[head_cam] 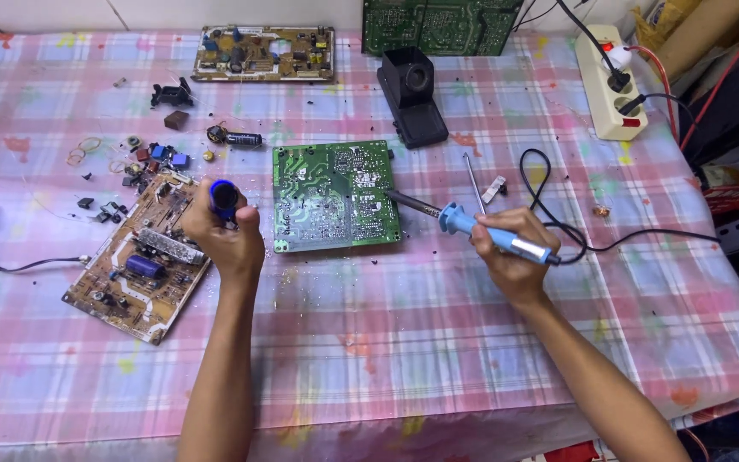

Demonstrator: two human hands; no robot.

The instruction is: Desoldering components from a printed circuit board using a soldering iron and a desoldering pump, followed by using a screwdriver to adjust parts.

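Note:
A green circuit board (333,195) lies solder side up in the middle of the checked tablecloth. My right hand (511,252) grips a blue-handled soldering iron (472,226); its dark tip rests at the board's right edge. My left hand (224,231) holds a blue cylindrical tool (223,198) upright, just left of the green board and over the corner of a brown circuit board (140,261).
A black iron stand (411,94) sits behind the green board. Loose components (151,158) lie scattered at the left. Another brown board (263,53) and a green board (438,26) lie at the far edge. A white power strip (611,81) is at the right, with black cords.

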